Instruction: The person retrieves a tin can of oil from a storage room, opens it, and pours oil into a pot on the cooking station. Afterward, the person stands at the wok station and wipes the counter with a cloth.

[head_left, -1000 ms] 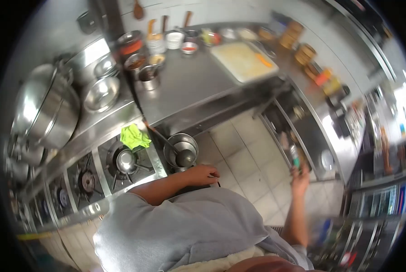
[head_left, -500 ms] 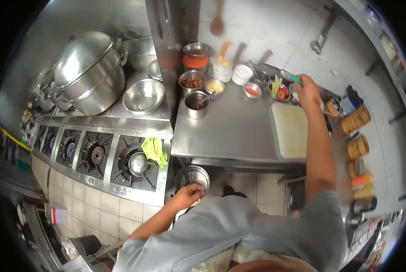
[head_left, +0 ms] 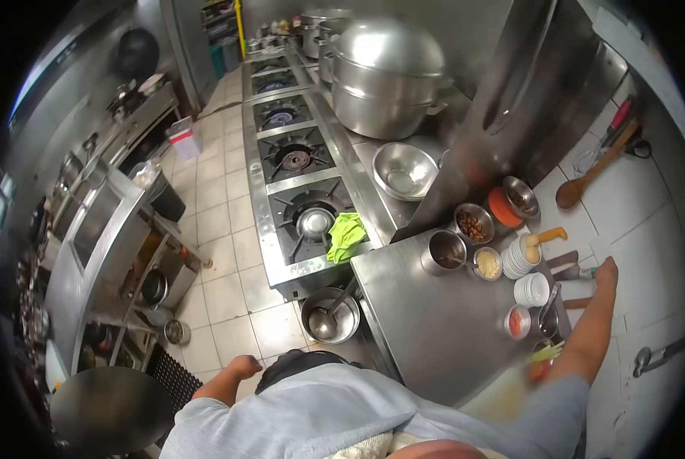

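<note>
My right hand [head_left: 605, 274] is closed around the green handle of a knife [head_left: 585, 272], out by the tiled wall. Its blade lies among the wooden handles behind the stacked white bowls [head_left: 532, 289]. My left hand [head_left: 245, 366] hangs low at my side above the floor, fingers curled in, with nothing visible in it. Close to my right forearm are a bowl with celery sticks [head_left: 545, 352] and something red, a small bowl of chopped red food [head_left: 517, 323] and a metal cup with a utensil [head_left: 547, 321]. The cutting board [head_left: 503, 394] is partly behind my arm.
Gas burners [head_left: 313, 222] run away ahead, with a green cloth [head_left: 346, 237] on the nearest. A large steamer pot [head_left: 388, 80] and a steel bowl [head_left: 405, 171] stand beside them. A pot with a ladle [head_left: 330, 315] sits low by the steel counter [head_left: 426, 329].
My view has swung left toward the stove and floor. My right hand, still on the green handle, has gone toward the wall behind the bowls. My left hand has moved away from the low pot.
</note>
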The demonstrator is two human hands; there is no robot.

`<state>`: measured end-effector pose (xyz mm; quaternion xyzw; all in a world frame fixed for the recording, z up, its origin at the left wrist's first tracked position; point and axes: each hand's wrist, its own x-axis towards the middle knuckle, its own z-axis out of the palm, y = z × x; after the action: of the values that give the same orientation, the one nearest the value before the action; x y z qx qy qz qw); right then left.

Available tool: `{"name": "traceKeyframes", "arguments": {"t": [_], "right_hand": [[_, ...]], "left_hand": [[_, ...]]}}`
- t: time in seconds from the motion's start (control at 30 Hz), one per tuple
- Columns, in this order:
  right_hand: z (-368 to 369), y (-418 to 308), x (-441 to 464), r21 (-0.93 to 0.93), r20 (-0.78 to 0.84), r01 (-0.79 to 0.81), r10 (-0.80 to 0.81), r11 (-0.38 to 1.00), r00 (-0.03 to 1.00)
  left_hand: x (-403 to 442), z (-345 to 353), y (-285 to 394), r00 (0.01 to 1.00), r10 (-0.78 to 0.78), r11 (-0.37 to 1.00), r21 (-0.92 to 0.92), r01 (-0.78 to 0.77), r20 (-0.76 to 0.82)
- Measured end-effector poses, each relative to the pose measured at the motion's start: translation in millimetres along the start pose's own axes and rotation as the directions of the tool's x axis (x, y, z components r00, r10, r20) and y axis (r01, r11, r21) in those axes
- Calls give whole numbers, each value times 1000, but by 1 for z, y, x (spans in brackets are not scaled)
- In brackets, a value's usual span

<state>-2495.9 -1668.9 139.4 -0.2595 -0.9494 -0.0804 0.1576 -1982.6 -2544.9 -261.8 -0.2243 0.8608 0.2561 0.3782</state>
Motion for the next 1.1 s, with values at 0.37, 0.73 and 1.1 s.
{"name": "traceKeyframes", "arguments": {"t": [0.37, 0.73, 1.1], "right_hand": [[21, -313, -356, 826, -374, 471, -323, 310, 869], [-95, -624, -687, 935, -220, 277, -975, -222, -37], [-37, -747, -705, 674, 257, 732, -898, -99, -358]], "left_hand": [[47, 37, -54, 994, 80, 996, -21, -82, -68], [62, -62, -173, 997, 2, 959, -284, -22, -71], [28, -336, -352, 772, -163, 687, -632, -359, -615]]}}
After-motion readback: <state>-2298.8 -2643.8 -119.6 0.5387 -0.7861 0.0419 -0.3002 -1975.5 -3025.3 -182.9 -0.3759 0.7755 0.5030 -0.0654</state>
